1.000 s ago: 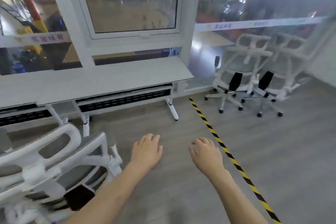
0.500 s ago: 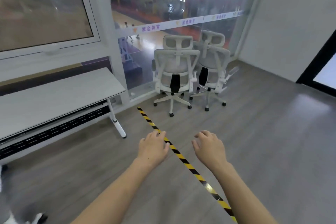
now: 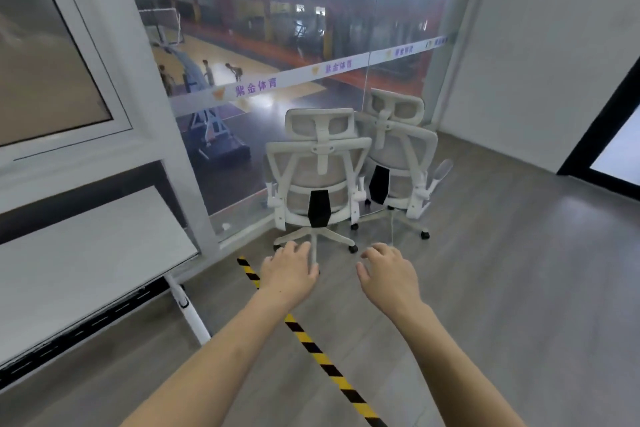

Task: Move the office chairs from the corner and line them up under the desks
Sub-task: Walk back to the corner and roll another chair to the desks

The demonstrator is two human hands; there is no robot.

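Glass wall (image 3: 277,45) corner: 2 office chairs (image 3: 318,166) parked against it, backrests facing away from the glass, so easy to grab. Short of them, left hand (image 3: 289,270) and right hand (image 3: 389,274), grip apart, empty. Target counter (image 3: 86,253) runs along the same wall.

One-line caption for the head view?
Left hand and right hand, open, reach toward two white mesh office chairs by glass wall.
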